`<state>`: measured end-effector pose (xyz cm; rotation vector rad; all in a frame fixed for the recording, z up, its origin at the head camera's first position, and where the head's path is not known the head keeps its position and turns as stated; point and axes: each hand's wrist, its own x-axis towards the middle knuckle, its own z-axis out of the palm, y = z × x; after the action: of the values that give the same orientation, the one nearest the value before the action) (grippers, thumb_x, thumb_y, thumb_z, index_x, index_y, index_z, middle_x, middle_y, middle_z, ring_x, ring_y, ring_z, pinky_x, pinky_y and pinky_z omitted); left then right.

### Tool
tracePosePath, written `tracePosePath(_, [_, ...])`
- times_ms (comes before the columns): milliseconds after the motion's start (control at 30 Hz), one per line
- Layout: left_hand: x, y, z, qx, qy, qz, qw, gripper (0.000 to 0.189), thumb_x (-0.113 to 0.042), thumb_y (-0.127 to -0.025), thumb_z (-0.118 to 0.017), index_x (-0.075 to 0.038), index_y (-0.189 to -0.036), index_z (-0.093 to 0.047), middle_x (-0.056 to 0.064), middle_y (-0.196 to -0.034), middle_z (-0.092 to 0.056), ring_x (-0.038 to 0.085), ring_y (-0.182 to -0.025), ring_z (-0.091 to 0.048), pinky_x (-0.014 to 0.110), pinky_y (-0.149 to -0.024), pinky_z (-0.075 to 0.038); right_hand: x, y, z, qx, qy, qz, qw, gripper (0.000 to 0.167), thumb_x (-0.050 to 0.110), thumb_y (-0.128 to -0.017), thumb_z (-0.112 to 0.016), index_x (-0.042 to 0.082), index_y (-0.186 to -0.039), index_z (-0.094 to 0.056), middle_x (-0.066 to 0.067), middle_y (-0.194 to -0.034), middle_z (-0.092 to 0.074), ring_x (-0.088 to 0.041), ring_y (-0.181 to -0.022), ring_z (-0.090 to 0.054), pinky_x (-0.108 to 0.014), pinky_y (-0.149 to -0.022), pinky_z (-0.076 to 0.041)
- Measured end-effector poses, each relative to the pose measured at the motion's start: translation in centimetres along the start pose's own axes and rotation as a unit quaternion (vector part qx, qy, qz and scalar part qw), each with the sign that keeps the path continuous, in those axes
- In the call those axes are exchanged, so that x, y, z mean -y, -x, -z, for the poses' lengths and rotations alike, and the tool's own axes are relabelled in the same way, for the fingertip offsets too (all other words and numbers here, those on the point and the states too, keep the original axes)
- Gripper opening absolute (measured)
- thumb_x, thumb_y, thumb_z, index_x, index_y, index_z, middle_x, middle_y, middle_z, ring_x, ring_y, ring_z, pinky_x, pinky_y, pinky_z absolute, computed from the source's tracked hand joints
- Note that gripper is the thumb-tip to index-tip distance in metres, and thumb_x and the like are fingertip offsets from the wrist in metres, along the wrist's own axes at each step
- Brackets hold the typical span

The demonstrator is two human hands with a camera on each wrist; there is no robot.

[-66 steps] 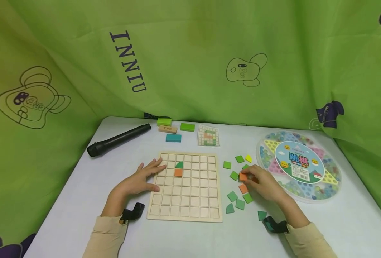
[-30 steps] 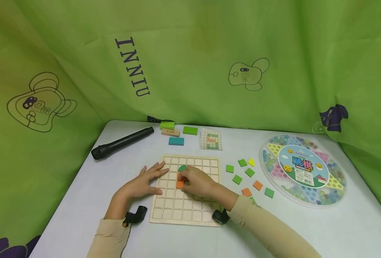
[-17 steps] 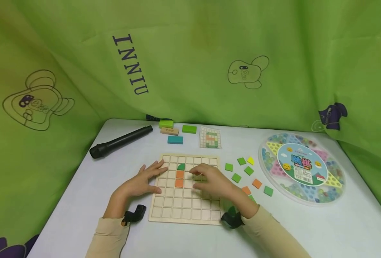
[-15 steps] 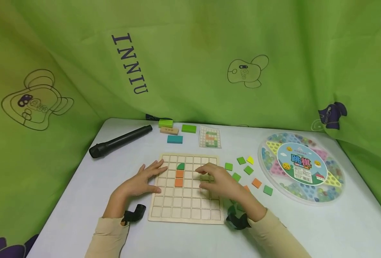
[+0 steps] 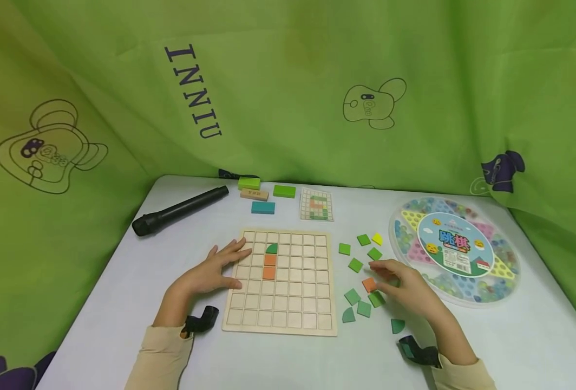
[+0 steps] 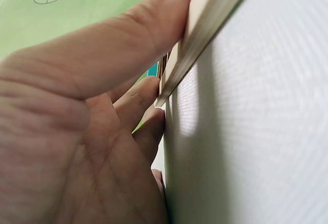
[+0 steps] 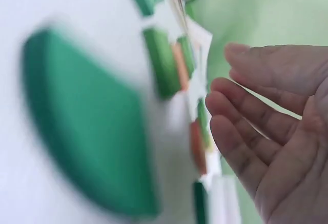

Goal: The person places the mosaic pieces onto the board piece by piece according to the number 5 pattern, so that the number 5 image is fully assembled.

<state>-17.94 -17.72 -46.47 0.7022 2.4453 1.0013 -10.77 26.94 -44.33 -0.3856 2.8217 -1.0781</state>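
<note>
My left hand [image 5: 210, 273] rests spread on the left edge of a wooden grid board [image 5: 293, 304]; in the left wrist view its thumb [image 6: 148, 34] lies on the board's rim. Three pieces form a column on the board: a green quarter-round tile [image 5: 272, 248], an orange square tile [image 5: 270, 260] and another orange tile [image 5: 269, 273] below. To the right, my right hand [image 5: 407, 287] hovers over loose tiles with its fingers loosely bent and holds nothing. Its thumb is close to a loose orange tile [image 5: 368, 285]. The right wrist view shows a blurred green quarter-round tile [image 7: 92, 126] in front.
Several green tiles [image 5: 352, 296] and a yellow piece [image 5: 377, 239] lie right of the board. A round marble-game box [image 5: 456, 246] stands far right. Behind the board are a pattern card [image 5: 316, 205], coloured blocks [image 5: 263, 208] and a black microphone [image 5: 181, 211].
My right hand carried an orange tile to the board, set it below the first orange one, let go and moved back right over the loose tiles. My left hand stayed on the board.
</note>
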Motion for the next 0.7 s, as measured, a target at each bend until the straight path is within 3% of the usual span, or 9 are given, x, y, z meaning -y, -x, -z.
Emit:
tracePosePath(167, [0.0, 0.1, 0.0, -0.002, 0.004, 0.003, 1.0, 0.083, -0.033, -0.078, -0.075, -0.016, -0.148, -0.034, 0.007, -0.16, -0.013, 0.032, -0.147, -0.002, 0.056, -0.115, 0.011, -1.0, 0.1, -0.1, 0.012, 0.002, 0.009, 0.9999, 0.035, 0.014, -0.087, -0.068, 0.011, -0.122, -0.063, -0.004, -0.119, -0.065, -0.02, -0.106, -0.062, -0.025, -0.087, -0.052])
tracePosePath(400, [0.0, 0.1, -0.1, -0.002, 0.007, -0.003, 1.0, 0.083, -0.032, -0.078, -0.075, -0.015, -0.148, -0.035, 0.009, -0.16, -0.013, 0.034, -0.147, -0.003, 0.057, -0.115, 0.011, -1.4, 0.2, -0.6, 0.015, 0.043, 0.044, 0.998, 0.034, -0.001, -0.084, -0.065, 0.014, -0.114, -0.067, 0.003, -0.112, -0.064, -0.015, -0.104, -0.06, -0.03, -0.088, -0.052])
tracePosePath(533, [-0.1, 0.0, -0.1, -0.001, 0.006, 0.0, 1.0, 0.083, -0.032, -0.078, -0.075, -0.015, -0.148, -0.035, 0.009, -0.16, -0.013, 0.034, -0.147, -0.002, 0.057, -0.115, 0.011, -1.5, 0.0, -0.9, 0.004, 0.066, 0.061, 0.9959, 0.027, 0.0, -0.083, -0.067, 0.015, -0.106, -0.069, 0.004, -0.109, -0.062, -0.012, -0.098, -0.059, -0.03, -0.084, -0.053])
tracePosePath(700, [-0.2, 0.0, 0.0, 0.001, 0.005, 0.001, 1.0, 0.082, -0.031, -0.078, -0.075, -0.015, -0.148, -0.035, 0.008, -0.16, -0.013, 0.033, -0.147, -0.002, 0.057, -0.115, 0.011, -1.3, -0.2, -1.0, -0.012, 0.089, 0.049, 0.9948, 0.022, 0.008, -0.083, -0.071, 0.017, -0.103, -0.069, 0.005, -0.105, -0.063, -0.014, -0.096, -0.061, -0.035, -0.084, -0.053])
